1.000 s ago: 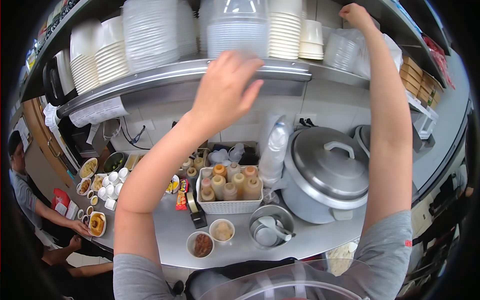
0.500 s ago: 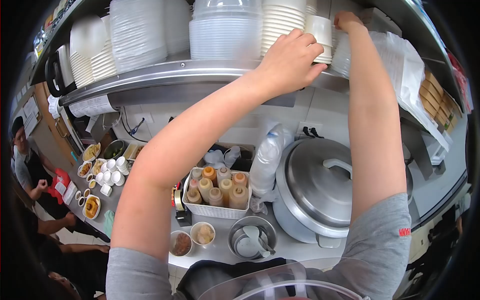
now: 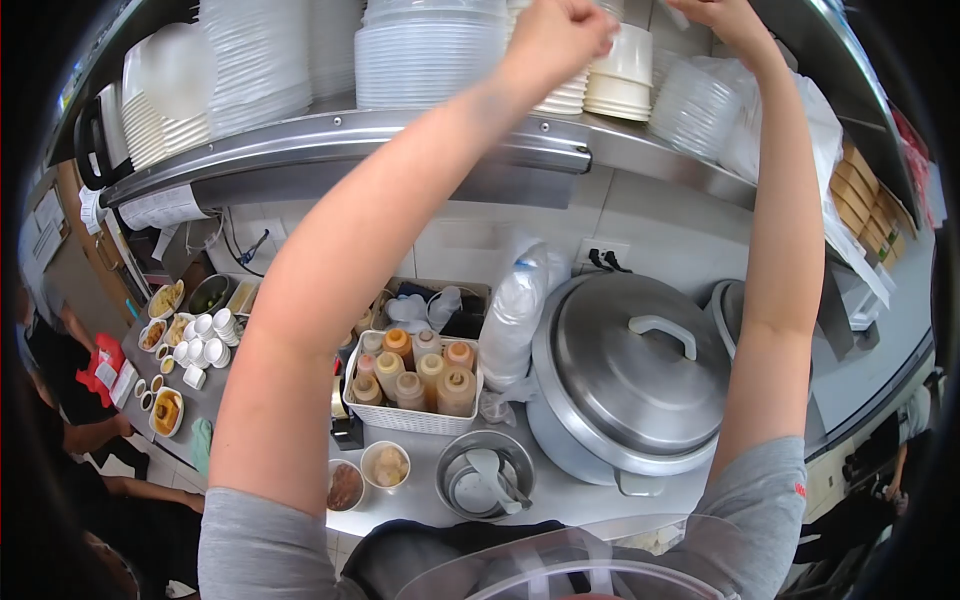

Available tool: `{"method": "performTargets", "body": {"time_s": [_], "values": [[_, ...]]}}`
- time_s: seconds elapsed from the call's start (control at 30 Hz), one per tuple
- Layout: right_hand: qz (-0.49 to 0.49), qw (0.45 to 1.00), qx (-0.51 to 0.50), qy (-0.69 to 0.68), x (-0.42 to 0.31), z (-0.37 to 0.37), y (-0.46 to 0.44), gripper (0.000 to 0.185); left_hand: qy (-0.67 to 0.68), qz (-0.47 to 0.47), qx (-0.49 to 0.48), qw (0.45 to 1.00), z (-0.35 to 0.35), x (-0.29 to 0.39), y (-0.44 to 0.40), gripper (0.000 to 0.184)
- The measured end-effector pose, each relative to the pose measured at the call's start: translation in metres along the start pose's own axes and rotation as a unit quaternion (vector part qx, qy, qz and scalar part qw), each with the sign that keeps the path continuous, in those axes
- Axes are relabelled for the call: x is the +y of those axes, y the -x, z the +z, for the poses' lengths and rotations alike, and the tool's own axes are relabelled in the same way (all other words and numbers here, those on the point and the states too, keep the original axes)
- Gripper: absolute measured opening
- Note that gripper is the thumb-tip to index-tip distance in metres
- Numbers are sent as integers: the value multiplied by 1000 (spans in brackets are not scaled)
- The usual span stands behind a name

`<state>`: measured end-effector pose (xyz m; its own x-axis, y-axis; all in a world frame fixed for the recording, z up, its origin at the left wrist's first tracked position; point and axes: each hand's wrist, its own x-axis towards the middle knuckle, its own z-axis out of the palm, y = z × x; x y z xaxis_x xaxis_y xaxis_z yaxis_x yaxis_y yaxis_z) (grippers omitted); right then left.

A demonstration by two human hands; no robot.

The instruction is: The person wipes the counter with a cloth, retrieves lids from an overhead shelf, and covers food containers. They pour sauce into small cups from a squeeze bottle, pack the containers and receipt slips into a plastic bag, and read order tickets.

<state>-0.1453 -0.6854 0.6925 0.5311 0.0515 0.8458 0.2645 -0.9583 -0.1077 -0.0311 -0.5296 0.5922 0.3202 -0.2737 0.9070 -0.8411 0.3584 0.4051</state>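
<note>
Both my arms reach up to the metal shelf. My left hand (image 3: 562,42) is in front of the stacked white paper bowls (image 3: 622,72), its fingers curled together; what they hold, if anything, is hidden. Higher and to the right, my right hand (image 3: 730,22) is closed at the top edge of the view, with a pale bit at its fingertips too small to name. Below it, a stack of clear plastic lids (image 3: 697,110) leans on the shelf. To the left of my left hand stand clear plastic bowls (image 3: 430,65) in a tall stack.
Below are a large lidded pot (image 3: 640,360), a white basket (image 3: 415,412) of squeeze bottles, a metal pot (image 3: 485,475) with ladles, and two filled paper bowls (image 3: 385,465). Food dishes (image 3: 168,412) and small white cups (image 3: 205,345) stand at left. People stand at far left.
My left hand has moved up and left off the white bowls, its fingers drawing together. My right hand has shifted right and up. The view has shifted slightly.
</note>
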Motion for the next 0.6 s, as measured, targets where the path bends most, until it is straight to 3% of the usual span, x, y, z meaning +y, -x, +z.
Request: {"method": "performTargets", "body": {"time_s": [0.03,0.1,0.2,0.3,0.47,0.6], "values": [[5,999,-15,-42,-11,3,6,11,3,1,-3,1000,0,1,-15,25],[-12,999,-25,-32,-24,8,14,10,255,-114,-58,959,2,8,-42,25],[-81,995,-13,-59,-28,13,21,9,302,-73,-72,948,8,21,-53,19],[-53,995,55,-59,-40,8,31,9,291,-67,-61,952,9,41,-50,15],[-9,980,66,-188,-41,2,33,9,199,-23,-108,974,10,51,-33,16],[30,969,51,-240,-47,2,34,9,222,-15,-118,968,2,54,-33,14]]}}
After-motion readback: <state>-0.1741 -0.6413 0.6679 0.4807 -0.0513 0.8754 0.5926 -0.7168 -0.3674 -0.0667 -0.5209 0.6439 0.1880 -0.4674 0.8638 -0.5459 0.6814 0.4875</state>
